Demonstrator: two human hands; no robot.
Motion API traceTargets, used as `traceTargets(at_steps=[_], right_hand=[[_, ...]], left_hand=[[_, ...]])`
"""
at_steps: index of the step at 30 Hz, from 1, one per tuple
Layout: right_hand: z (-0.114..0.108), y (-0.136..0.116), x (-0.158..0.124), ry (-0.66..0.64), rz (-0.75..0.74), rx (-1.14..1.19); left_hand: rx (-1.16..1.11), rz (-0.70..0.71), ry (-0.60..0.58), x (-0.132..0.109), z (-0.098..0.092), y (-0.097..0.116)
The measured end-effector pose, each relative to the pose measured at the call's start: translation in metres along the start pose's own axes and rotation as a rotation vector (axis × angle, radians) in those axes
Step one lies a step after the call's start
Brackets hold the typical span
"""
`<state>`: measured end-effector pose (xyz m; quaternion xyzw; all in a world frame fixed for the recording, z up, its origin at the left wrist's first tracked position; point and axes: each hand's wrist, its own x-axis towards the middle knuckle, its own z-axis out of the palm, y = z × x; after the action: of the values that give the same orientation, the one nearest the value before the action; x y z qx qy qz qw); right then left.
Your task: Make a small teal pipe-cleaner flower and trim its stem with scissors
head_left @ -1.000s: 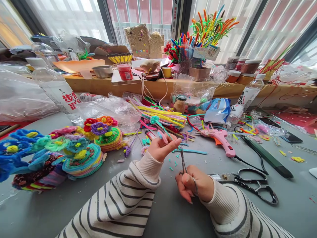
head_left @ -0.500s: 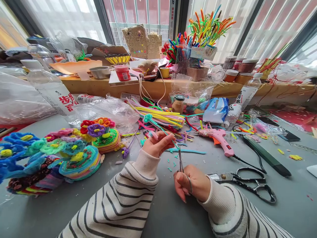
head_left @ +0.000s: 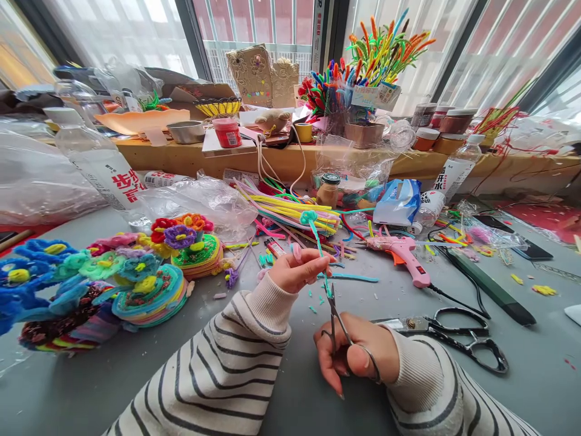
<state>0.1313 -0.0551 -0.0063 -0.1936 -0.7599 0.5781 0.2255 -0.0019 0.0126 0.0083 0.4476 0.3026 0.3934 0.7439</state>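
Note:
My left hand (head_left: 297,271) pinches a teal pipe-cleaner stem (head_left: 316,237) with a small curled head, held upright above the grey table (head_left: 136,363). My right hand (head_left: 356,354) grips small scissors (head_left: 336,315), blades pointing up and touching the stem's lower end just below my left fingers. Both arms wear striped sleeves. Small teal cuttings lie on the table beneath the hands.
Finished pipe-cleaner flowers and round mats (head_left: 149,290) are piled at left. A bundle of loose pipe cleaners (head_left: 290,209), a pink glue gun (head_left: 402,254), large black scissors (head_left: 454,333), a water bottle (head_left: 97,160) and a cluttered wooden shelf (head_left: 272,157) surround the work spot.
The stem has swung from leaning left to nearly upright. My right hand dropped slightly toward me, and the scissors now meet the stem's lower end.

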Motion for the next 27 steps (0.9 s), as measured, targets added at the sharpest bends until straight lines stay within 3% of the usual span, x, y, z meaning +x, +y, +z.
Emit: traceTargets(at_steps=[12, 22, 27], right_hand=[[0.0012, -0.0006, 0.0000, -0.045, 0.015, 0.055], [0.0005, -0.0010, 0.0008, -0.056, -0.014, 0.064], [0.0011, -0.0024, 0.0013, -0.074, -0.015, 0.081]], left_hand=[[-0.060, -0.016, 0.007, -0.0008, 0.0009, 0.0028], [-0.035, -0.103, -0.071, -0.0009, 0.0054, 0.0021], [-0.019, -0.071, -0.112, -0.0008, 0.0054, 0.0012]])
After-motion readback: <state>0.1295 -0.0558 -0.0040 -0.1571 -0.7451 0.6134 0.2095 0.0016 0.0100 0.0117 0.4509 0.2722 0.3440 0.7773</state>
